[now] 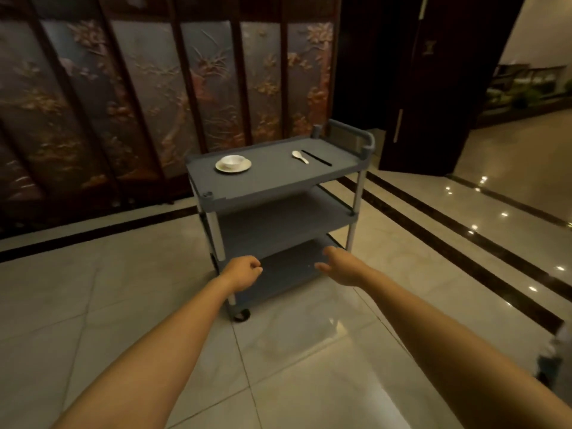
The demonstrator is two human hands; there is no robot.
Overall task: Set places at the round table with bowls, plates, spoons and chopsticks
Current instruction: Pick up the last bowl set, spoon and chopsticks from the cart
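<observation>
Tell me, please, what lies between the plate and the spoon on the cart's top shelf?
Nothing: the head view shows only bare grey shelf between plate and spoon.

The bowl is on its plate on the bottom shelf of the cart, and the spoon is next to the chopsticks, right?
Not quite. The bowl is on its plate, but they sit on the top shelf of the cart, not the bottom one. The spoon does lie next to the chopsticks. The head view shows this.
</observation>
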